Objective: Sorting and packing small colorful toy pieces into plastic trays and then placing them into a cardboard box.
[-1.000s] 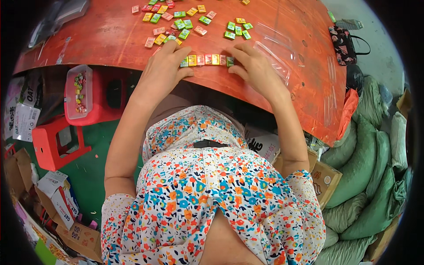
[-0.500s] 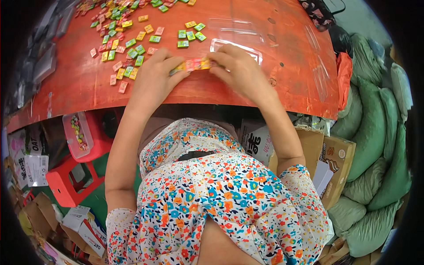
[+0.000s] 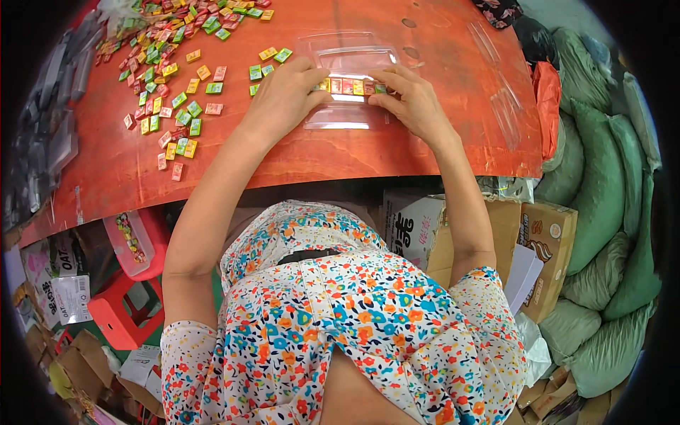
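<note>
Biggest thing by far is the scuffed orange-red worktop [image 3: 453, 145], with a clear plastic tray [image 3: 354, 64] laid out on it. Way off to the right of the tray, a bunch of green sacks [image 3: 591, 191] is piled up, and a brown cardboard box [image 3: 549, 262] is parked below and right of it. Down and left of the tray, a red plastic stool [image 3: 112, 319] can be seen.

Tray itself is see-through and pretty shiny, with bright glare along its edges. The left hand [image 3: 287, 99] is held over its left side and the right hand [image 3: 409, 103] over its right side. Between them a row of little boxes [image 3: 353, 86] is gripped, one end pinched by the fingers of each hand. The row is kept straight, boxes side by side and touching: yellow, pinkish-red and red, with green at the right end; the left end is partly covered by fingers. It's lined up across the middle of the tray, though whether it's rested inside or held just above can't be told.

Smallest stuff: loose little boxes [image 3: 193, 108] in red, pink, yellow and green, scattered left of the tray, most thickly toward its upper left.
</note>
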Demonstrator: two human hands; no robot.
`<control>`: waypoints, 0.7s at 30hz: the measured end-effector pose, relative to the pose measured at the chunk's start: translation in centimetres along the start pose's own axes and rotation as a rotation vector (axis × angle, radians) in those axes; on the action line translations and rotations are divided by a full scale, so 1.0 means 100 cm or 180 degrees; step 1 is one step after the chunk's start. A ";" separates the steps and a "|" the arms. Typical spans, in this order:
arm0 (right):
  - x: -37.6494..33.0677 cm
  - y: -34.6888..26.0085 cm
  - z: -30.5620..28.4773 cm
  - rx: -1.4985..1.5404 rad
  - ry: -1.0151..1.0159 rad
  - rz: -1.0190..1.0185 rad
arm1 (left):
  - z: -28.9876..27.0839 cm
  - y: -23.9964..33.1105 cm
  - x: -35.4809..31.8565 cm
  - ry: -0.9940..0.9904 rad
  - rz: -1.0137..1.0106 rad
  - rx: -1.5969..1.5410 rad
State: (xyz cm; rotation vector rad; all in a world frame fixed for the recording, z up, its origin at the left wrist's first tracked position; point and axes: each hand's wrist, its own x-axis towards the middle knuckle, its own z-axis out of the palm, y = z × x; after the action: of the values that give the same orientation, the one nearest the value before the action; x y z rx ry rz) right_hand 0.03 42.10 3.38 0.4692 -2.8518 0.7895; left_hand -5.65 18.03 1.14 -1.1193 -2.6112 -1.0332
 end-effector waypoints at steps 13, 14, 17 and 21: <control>-0.035 0.008 0.023 -0.0984 -0.0457 -0.0257 | 0.008 0.008 -0.032 -0.0365 0.0443 0.1339; -0.035 0.007 0.021 -0.1028 -0.0520 -0.0217 | 0.010 0.009 -0.032 -0.0336 0.0395 0.1372; -0.031 0.001 0.012 -0.1067 -0.0716 -0.0116 | 0.015 0.011 -0.032 -0.0336 0.0262 0.1379; -0.004 -0.012 0.001 -0.0990 -0.0559 -0.0193 | 0.007 0.018 -0.042 -0.0229 0.0163 0.1174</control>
State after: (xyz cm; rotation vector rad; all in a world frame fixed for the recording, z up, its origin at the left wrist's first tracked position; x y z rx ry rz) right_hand 0.78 41.16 3.80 0.6013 -3.0267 0.2974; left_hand -1.34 16.84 0.12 -1.1393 -2.6607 -0.4787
